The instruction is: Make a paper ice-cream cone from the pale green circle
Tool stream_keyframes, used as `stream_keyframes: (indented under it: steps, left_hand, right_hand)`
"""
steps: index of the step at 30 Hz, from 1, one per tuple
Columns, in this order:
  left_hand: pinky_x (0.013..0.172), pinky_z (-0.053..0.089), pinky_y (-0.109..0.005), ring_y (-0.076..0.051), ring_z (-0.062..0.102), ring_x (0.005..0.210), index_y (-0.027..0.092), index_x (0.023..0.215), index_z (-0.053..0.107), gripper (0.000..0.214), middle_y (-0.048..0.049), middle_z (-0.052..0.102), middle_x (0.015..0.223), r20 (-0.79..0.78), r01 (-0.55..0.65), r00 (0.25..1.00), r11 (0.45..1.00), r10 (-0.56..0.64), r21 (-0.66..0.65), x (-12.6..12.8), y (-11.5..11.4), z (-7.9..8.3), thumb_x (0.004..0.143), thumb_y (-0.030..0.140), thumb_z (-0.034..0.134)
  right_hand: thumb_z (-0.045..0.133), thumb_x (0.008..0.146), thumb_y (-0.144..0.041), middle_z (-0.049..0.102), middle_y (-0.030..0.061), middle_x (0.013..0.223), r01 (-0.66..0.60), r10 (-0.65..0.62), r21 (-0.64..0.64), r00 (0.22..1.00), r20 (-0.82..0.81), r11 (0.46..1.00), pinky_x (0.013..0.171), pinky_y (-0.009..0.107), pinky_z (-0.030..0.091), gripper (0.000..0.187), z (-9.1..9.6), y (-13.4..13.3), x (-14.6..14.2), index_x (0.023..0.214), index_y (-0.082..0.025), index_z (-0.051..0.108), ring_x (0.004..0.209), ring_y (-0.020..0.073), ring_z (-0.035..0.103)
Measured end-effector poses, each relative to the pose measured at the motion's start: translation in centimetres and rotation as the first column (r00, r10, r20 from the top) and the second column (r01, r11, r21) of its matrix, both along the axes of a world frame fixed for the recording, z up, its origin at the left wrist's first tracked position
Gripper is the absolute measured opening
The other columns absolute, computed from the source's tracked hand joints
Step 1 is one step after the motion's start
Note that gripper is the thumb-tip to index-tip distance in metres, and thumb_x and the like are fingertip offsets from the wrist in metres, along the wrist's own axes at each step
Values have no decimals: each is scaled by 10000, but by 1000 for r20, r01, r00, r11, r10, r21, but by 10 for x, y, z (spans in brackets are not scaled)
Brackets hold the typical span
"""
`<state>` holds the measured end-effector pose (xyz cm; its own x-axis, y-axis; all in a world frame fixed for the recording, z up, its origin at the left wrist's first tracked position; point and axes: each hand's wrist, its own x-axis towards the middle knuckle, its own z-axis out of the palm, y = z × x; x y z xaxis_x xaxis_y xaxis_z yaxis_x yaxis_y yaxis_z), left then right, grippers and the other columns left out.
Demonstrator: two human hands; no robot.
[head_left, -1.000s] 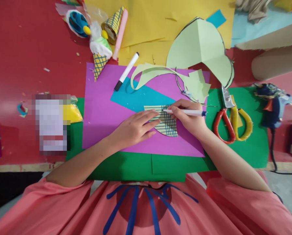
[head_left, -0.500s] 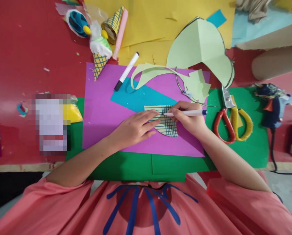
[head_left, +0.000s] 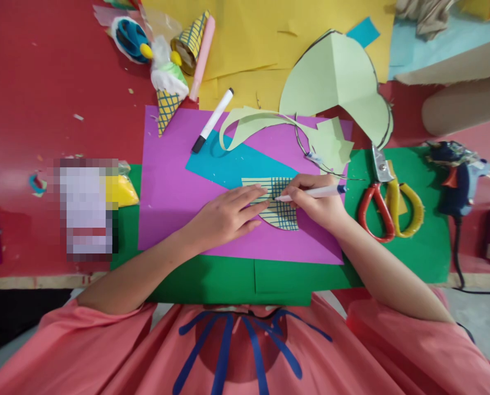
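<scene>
A cream fan-shaped piece of paper (head_left: pixel 285 216) with blue lines lies on a purple sheet (head_left: pixel 166 203). Lines run across its whole width, and crossing lines make a grid on its right part. My left hand (head_left: pixel 224 215) lies flat on its left part, fingers stretched out. In my right hand (head_left: pixel 317 203) is a white marker pen (head_left: pixel 322 191) with a blue end, its tip on the gridded paper. Beyond my hands are a blue paper piece (head_left: pixel 245 162), a capped white marker with a black cap (head_left: pixel 212 119) and pale green paper scraps (head_left: pixel 331 142).
Scissors (head_left: pixel 380 203) with red and yellow handles lie at right, beside a blue glue gun (head_left: pixel 459 178) with its cord. Paper ice-cream cones (head_left: pixel 169 107) and a pink marker (head_left: pixel 203 57) are at upper left. A large pale green cutout (head_left: pixel 335 77) rests on yellow paper (head_left: pixel 245 38).
The marker tip has moved slightly down along the gridded part, and my right hand has shifted a little with it. My left hand stays where it was.
</scene>
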<state>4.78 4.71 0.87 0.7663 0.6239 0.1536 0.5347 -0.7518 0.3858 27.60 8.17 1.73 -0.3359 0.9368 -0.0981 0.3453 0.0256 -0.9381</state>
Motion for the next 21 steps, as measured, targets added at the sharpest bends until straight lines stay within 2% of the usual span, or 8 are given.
stream_keyframes:
  steps: [4, 6, 8, 13, 17, 21]
  left_hand:
    - [1103, 390, -436, -259, 461, 1311, 139, 1302, 526, 383, -124, 516, 1389, -81, 15, 997, 998, -10, 61, -1, 0, 1, 928, 219, 500]
    - [1106, 381, -440, -252, 450, 1323, 146, 1321, 509, 398, -118, 494, 1417, -108, 6, 994, 998, 2, 70, -2, 1, 1, 932, 231, 493]
    - [1105, 374, -451, -248, 435, 1337, 157, 1344, 486, 414, -111, 471, 1440, -127, -14, 992, 998, 22, 66, -3, 3, 0, 938, 240, 484]
    - [1120, 336, -481, -258, 386, 1372, 164, 1383, 437, 441, -115, 421, 1476, -137, -60, 989, 998, 63, 24, -5, 7, -1, 954, 262, 449]
    - [1125, 323, -492, -258, 383, 1374, 179, 1381, 440, 439, -124, 427, 1470, -104, -80, 992, 997, 77, -21, -5, 7, -1, 952, 271, 453]
    - [1127, 315, -500, -259, 376, 1377, 177, 1380, 440, 440, -129, 426, 1469, -102, -82, 992, 996, 78, -38, -5, 6, 0, 950, 268, 454]
  right_hand:
    - [547, 805, -186, 613, -12, 533, 103, -117, -82, 976, -183, 991, 434, 239, 420, 184, -4, 3, 3, 657, -170, 654, 447, 108, 543]
    - [523, 873, -253, 627, -8, 569, 150, -167, -81, 944, -285, 985, 426, 243, 440, 229, -6, 4, 4, 710, -180, 666, 447, 110, 559]
    - [538, 896, -314, 641, -2, 609, 153, -166, -68, 933, -320, 986, 444, 249, 465, 231, -8, 3, 4, 762, -187, 676, 476, 117, 583]
    - [654, 836, -335, 653, 3, 649, 88, -101, -73, 977, -187, 993, 492, 249, 471, 163, -6, -3, 0, 786, -181, 670, 533, 118, 590]
    - [632, 842, -320, 618, -4, 593, 76, -76, -10, 996, -52, 997, 494, 241, 425, 196, -6, -5, -3, 720, -167, 644, 530, 110, 557]
    - [612, 848, -290, 611, -10, 590, 85, -84, 10, 995, -43, 996, 500, 235, 410, 175, -7, -5, -3, 730, -163, 637, 524, 103, 543]
